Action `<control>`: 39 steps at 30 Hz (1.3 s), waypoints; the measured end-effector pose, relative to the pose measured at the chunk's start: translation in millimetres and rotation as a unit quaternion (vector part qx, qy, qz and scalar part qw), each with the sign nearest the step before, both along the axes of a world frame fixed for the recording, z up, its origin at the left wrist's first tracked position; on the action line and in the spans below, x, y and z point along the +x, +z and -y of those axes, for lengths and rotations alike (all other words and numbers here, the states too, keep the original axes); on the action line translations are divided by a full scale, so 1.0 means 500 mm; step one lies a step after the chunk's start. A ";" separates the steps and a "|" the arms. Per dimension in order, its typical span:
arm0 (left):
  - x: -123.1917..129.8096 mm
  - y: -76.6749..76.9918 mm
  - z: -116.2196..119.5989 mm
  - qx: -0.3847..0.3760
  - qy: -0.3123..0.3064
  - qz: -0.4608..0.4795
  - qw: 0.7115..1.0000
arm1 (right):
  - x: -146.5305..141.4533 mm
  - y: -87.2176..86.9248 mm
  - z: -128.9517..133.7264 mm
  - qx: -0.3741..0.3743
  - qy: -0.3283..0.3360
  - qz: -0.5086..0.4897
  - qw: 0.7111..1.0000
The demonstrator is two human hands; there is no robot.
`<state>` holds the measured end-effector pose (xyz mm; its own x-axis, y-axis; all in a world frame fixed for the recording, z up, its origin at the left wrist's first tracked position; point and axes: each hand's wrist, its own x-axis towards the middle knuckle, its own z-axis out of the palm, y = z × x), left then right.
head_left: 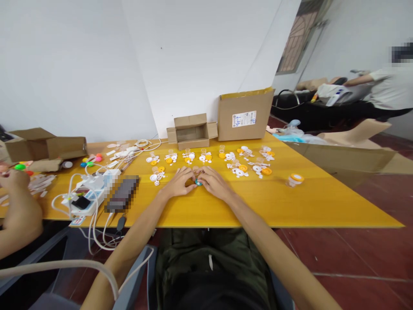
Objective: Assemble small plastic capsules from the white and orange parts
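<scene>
A workshop for small handwork, it seems: little groups of white and orange plastic parts (266, 171) lie spread over the long yellow table (316, 206), cardboard boxes (229, 129) stand at its far side, and a second person's arm (22, 209) shows at the left

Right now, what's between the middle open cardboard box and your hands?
The head view shows white and yellow pieces and clear cups on the tabletop.

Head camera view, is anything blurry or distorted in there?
In the head view, the orange-lidded jar looks soft; in the head view, wide-angle stretch seems to lengthen the forearms; in the head view, a mosaic covers the dark object, and the teal piece is too small for detail.
</scene>
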<state>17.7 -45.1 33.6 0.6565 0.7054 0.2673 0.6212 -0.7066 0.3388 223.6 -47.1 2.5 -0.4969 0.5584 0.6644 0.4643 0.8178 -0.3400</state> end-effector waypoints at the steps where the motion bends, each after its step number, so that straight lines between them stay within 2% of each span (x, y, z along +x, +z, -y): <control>1: 0.000 0.000 0.000 0.000 -0.001 0.001 1.000 | 0.000 0.000 0.000 0.000 0.000 0.000 1.000; 9: 0.001 0.001 -0.002 0.004 -0.011 -0.001 1.000 | -0.001 -0.001 -0.002 0.004 -0.004 0.001 1.000; 15: 0.001 -0.003 -0.004 0.012 0.003 0.020 1.000 | -0.002 -0.001 -0.001 0.007 0.003 -0.009 1.000; 23: 0.000 -0.007 -0.006 0.018 -0.003 -0.004 1.000 | -0.002 -0.001 0.000 0.011 0.007 0.000 1.000; 39: -0.001 -0.010 -0.008 0.008 -0.001 0.009 1.000 | -0.003 -0.006 -0.003 0.002 -0.012 0.008 1.000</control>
